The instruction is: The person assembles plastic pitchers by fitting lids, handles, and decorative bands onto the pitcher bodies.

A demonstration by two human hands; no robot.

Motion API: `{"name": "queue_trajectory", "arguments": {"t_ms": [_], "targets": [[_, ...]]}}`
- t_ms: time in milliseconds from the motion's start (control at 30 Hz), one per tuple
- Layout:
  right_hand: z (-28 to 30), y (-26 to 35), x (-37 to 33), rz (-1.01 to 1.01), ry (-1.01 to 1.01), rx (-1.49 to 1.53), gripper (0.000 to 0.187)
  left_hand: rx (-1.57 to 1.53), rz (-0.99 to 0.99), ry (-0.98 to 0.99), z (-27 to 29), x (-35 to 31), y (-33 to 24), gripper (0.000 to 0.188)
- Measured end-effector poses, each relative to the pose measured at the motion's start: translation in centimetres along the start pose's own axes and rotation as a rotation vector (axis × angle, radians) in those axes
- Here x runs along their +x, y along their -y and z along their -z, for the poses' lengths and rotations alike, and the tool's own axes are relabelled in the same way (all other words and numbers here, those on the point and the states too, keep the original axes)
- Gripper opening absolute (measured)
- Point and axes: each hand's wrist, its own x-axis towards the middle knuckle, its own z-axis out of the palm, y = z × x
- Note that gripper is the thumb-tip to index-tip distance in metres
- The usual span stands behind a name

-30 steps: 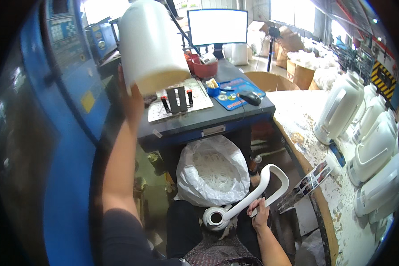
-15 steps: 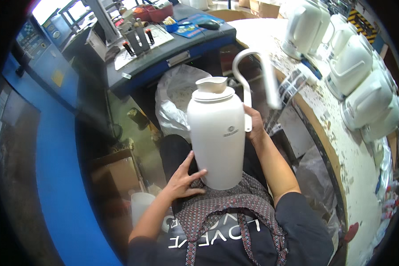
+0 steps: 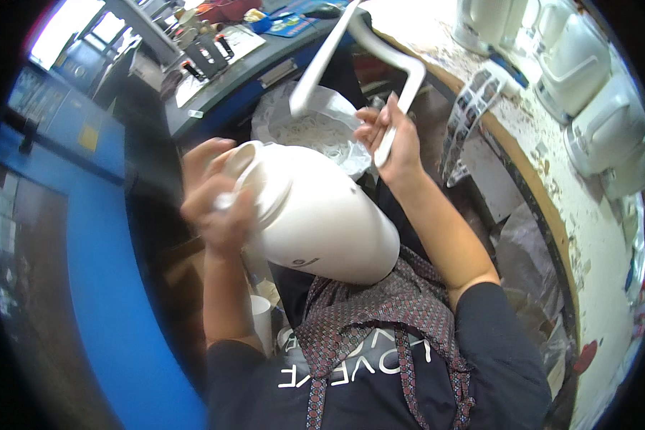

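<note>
A white vacuum jug (image 3: 322,215) lies tilted over my lap, its spout end up and to the left, its base resting against the patterned apron (image 3: 373,315). My left hand (image 3: 218,193), blurred by motion, is wrapped around the neck by the spout (image 3: 245,159). Apart from the jug, my right hand (image 3: 398,140) grips one end of a bent white handle (image 3: 411,80). The handle's other arm arches up and to the left, and its top runs out of the picture.
Ahead, a bag-lined bin (image 3: 283,118) holds whitish scraps. A curved worktable (image 3: 530,158) on the right bears several finished white jugs (image 3: 573,64) and a label strip (image 3: 473,104). At far left stands a blue machine (image 3: 97,287); a grey desk (image 3: 229,86) stands beyond.
The jug has gone from upright to tilted, its top swung left. My left hand has moved from its lower side to the neck. My right hand has drawn the handle away from the jug.
</note>
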Motion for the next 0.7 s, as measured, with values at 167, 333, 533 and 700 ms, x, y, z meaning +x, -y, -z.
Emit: {"name": "queue_trajectory", "arguments": {"t_ms": [167, 333, 533, 700], "targets": [[-1.1, 1.6, -0.1, 0.133, -0.131, 0.032, 0.051, -0.004, -0.237, -0.034, -0.6, -2.9, -0.7, 0.025], [-1.5, 0.8, -2.1, -0.041, 0.075, -0.037, 0.046, 0.299, -0.324, -0.029, 1.6, -2.4, -1.0, 0.042], [-2.7, -0.8, -5.0, 0.000, 0.174, -0.242, 0.033, 0.388, -0.481, 0.198, -0.6, -4.0, -1.6, 0.048], [2.6, -1.6, -7.7, -0.343, 0.069, -0.223, 0.018, 0.304, -0.216, 0.275, -2.5, -10.7, -1.4, 0.043]]}}
